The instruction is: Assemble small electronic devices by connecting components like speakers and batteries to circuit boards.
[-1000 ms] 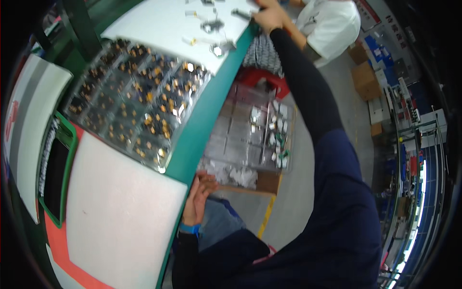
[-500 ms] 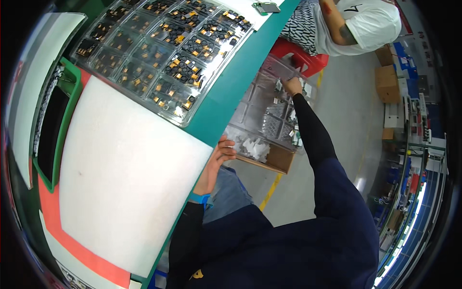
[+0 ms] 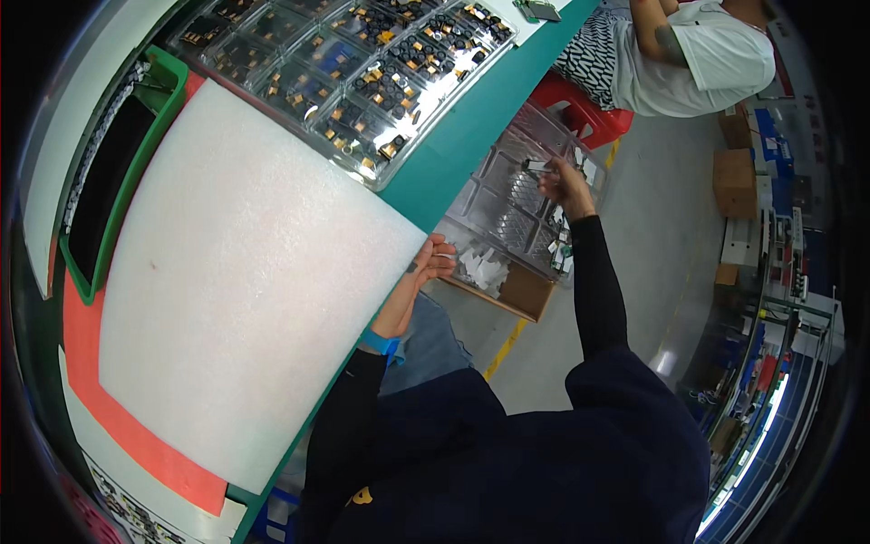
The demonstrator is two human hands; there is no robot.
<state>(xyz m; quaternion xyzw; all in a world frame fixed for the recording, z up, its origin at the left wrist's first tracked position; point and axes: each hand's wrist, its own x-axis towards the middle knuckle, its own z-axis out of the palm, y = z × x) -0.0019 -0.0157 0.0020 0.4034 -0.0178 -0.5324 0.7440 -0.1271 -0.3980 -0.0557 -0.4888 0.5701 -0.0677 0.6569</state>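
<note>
Over the clear plastic tray (image 3: 485, 195) at the right, my right hand (image 3: 568, 188) pinches a small flat electronic part (image 3: 537, 166), pale with a dark end. Its exact kind is too small to make out. More small green and white circuit parts (image 3: 560, 249) lie along the tray's right side. My left hand (image 3: 433, 258), with a blue band at its wrist, rests at the right corner of the white foam sheet (image 3: 245, 272). Its fingers are loosely stretched out and hold nothing that I can see; part of the palm is hidden.
A compartmented clear tray (image 3: 362, 86) of small black and gold parts lies on the green table (image 3: 471, 118). A green bin (image 3: 104, 231) stands at the left. Beneath the right-hand tray is a cardboard box (image 3: 527, 292) with white scraps. Someone sits on a red stool (image 3: 580, 113).
My right hand has drawn back from the tray's far right side toward me, and a small part now shows in its fingers. The view has shifted slightly; my left hand stays by the foam corner.
</note>
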